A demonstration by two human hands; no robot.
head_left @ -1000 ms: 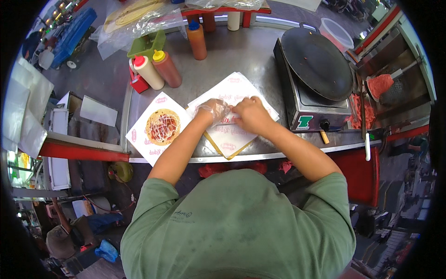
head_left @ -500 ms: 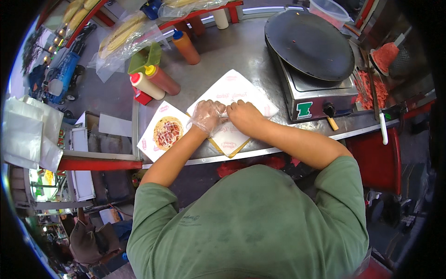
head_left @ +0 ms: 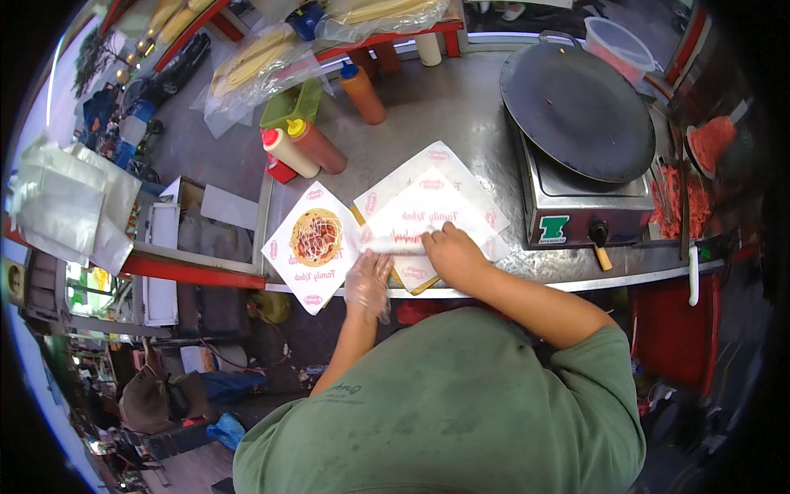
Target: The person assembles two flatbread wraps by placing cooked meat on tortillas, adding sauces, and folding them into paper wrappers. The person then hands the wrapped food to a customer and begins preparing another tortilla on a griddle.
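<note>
The right hand point(head_left: 457, 257) covered one end of the white paper roll point(head_left: 395, 247) — whether it held anything could not be told. The black griddle point(head_left: 576, 111) hid much of the steel stove point(head_left: 584, 210) beneath — and the view's lower edge cut off the green T-shirt point(head_left: 444, 403).

The left hand point(head_left: 368, 282) has moved away from the right hand point(head_left: 455, 257).
</note>
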